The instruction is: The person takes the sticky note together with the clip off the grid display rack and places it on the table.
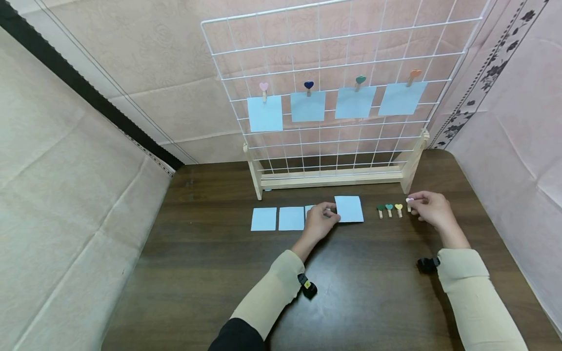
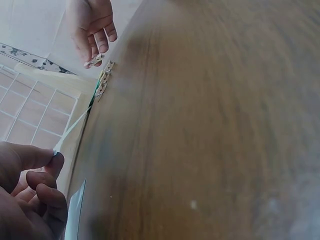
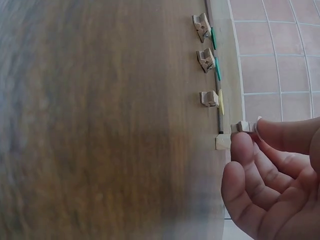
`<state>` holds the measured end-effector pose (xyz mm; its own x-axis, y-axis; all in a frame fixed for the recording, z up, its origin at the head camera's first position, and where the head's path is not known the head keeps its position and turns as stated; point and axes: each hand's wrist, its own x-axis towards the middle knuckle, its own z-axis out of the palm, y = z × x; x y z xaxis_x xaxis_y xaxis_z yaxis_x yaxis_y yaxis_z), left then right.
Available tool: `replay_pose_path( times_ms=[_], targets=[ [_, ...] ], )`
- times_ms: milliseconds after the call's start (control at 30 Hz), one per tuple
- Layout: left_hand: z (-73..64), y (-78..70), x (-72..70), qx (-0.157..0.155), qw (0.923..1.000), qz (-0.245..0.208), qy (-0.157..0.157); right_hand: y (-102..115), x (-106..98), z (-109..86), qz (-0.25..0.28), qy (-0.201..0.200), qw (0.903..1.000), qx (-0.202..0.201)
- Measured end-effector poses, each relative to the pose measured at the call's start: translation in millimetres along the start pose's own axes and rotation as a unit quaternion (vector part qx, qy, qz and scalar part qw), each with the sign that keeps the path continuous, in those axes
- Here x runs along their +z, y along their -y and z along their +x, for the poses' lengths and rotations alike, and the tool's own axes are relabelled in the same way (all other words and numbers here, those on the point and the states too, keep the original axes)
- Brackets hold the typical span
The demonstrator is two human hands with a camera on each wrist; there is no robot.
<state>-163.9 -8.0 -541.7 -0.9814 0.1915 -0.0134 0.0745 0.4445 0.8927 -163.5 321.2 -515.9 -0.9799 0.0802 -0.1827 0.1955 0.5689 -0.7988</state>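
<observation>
My left hand (image 1: 320, 222) pinches a light blue paper square (image 1: 350, 209) by its left edge, tilted up over the table. Beneath that hand, another blue square is partly hidden, beside two more blue squares (image 1: 264, 219) lying flat. With thumb and fingers my right hand (image 1: 432, 209) pinches a small wooden clothespin (image 3: 243, 127) with a pale heart on it. Just left of it lie three heart clothespins: a dark green one (image 1: 380, 211), a teal one (image 1: 389, 210) and a yellow one (image 1: 398, 210).
Behind the hands stands a white wire grid (image 1: 333, 136) on a wooden base (image 1: 331, 181). Several blue squares (image 1: 265, 113) hang on it from heart clothespins (image 1: 309, 87). Pale patterned cloth (image 1: 79, 195) surrounds the brown table (image 1: 197, 273).
</observation>
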Motion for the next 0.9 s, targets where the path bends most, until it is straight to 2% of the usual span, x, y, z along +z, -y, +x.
replay_pose_path(
  times_ms=[200, 433, 633, 900],
  targets=[
    [-1.5, -0.7, -0.2, -0.010, 0.9999, -0.003, -0.005, 0, -1, -0.7, 0.006, 0.030, 0.9995, 0.010],
    [-4.1, -2.4, 0.0, -0.016, 0.9995, -0.027, -0.005, -2, -1, 0.9, 0.005, 0.035, 0.9992, 0.021],
    [-2.2, -3.2, 1.8, 0.010, 0.9998, 0.014, 0.001, -7, -1, 2.8, 0.011, 0.042, 0.9988, 0.024],
    [-2.5, -5.0, 6.6, 0.016, 0.9986, 0.046, 0.021, -12, 0, 4.4, 0.013, 0.045, 0.9986, 0.026]
  ],
)
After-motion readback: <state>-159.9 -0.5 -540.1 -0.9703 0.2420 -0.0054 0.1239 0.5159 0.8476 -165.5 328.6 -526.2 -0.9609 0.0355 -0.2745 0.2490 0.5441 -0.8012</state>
